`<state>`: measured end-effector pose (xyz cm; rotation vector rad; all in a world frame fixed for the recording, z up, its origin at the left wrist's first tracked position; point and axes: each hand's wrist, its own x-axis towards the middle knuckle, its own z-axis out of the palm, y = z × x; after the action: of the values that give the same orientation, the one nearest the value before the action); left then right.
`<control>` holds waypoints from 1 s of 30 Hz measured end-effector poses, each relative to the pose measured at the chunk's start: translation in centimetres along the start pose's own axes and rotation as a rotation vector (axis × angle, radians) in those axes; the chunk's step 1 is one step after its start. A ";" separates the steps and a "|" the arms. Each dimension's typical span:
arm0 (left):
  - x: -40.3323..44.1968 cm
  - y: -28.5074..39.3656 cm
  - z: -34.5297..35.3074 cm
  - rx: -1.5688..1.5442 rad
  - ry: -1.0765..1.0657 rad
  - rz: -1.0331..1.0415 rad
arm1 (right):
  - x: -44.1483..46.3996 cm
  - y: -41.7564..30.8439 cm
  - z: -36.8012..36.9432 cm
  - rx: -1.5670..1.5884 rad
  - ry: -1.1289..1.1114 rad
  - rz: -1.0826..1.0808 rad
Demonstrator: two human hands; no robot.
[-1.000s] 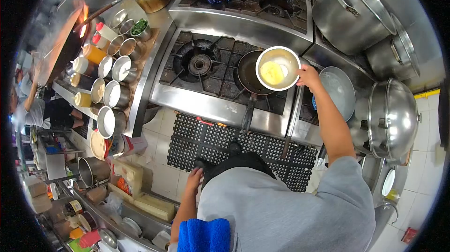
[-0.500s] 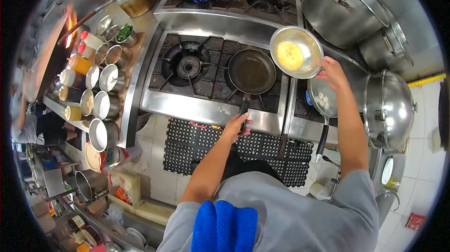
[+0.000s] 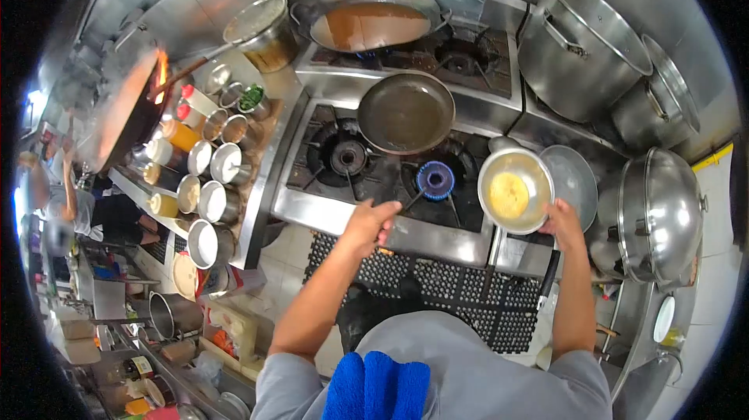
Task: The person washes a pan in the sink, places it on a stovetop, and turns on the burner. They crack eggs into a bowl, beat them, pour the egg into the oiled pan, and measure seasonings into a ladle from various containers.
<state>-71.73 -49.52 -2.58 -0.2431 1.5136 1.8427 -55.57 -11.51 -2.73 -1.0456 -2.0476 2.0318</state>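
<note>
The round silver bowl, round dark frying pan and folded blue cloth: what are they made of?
Silver bowl: probably stainless steel, polished; its inner wall gleams. Dark frying pan: probably metal, smooth and dark; its inside has a dull shine, I can't tell if it's coated. Blue cloth: likely matte towelling; its surface looks fuzzy.

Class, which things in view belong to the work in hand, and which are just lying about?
In use:
frying pan, in left hand
metal bowl, in right hand
lit burner

Seemingly just lying about:
tall stockpot
domed lid
yellow bottle
</note>
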 end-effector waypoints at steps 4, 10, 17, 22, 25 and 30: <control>0.2 10.9 -2.5 0.138 -0.040 0.154 | -2.0 2.0 1.2 0.030 0.053 0.053; 6.8 22.9 -6.1 0.514 0.192 0.403 | -6.9 2.8 4.0 0.012 0.140 0.047; 12.6 28.0 -9.0 0.881 0.435 0.520 | -10.1 5.3 5.6 0.094 0.249 0.063; 13.8 29.3 -9.1 1.144 0.510 0.511 | -10.8 6.7 5.4 0.084 0.273 0.075; 14.8 29.1 -9.2 1.344 0.611 0.551 | -11.2 6.7 5.3 0.088 0.279 0.067; 14.0 28.3 -8.0 1.480 0.747 0.624 | -11.2 6.6 5.2 0.146 0.275 0.061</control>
<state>-101.96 -52.29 9.08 0.3422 3.2824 0.4716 -46.91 -22.36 -4.81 -1.2904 -1.7268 1.9051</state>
